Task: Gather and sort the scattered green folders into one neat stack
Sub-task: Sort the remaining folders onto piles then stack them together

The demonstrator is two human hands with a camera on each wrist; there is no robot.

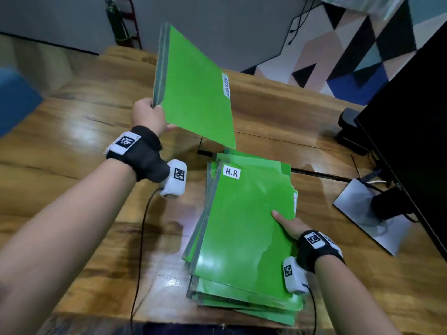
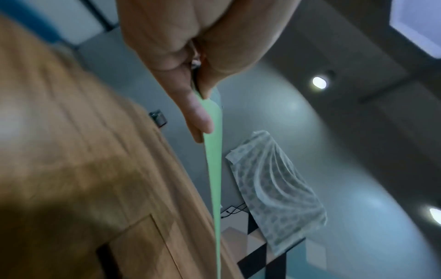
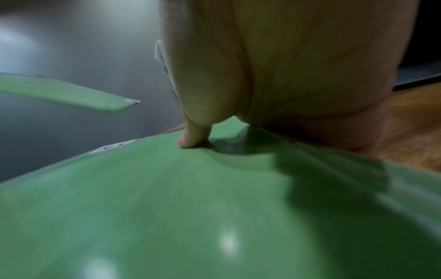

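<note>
A green folder (image 1: 193, 90) with a white side label is raised, tilted, above the far end of the stack. My left hand (image 1: 150, 114) grips its near left corner; the left wrist view shows the folder (image 2: 213, 154) edge-on, pinched between thumb and fingers. On the wooden table (image 1: 72, 146) lies an uneven stack of several green folders (image 1: 242, 226), the top one labelled "H.R". My right hand (image 1: 289, 223) holds the stack's right edge, thumb on top. In the right wrist view the thumb (image 3: 193, 139) presses into the top folder (image 3: 190, 207), with the other fingers hidden beneath.
A black monitor (image 1: 411, 141) on a silver stand (image 1: 367, 213) fills the right side. A black clamp (image 1: 348, 126) sits at the table's far right. Wrist-camera cables (image 1: 140, 238) trail over the table's front edge. A blue chair (image 1: 14, 97) is at the left.
</note>
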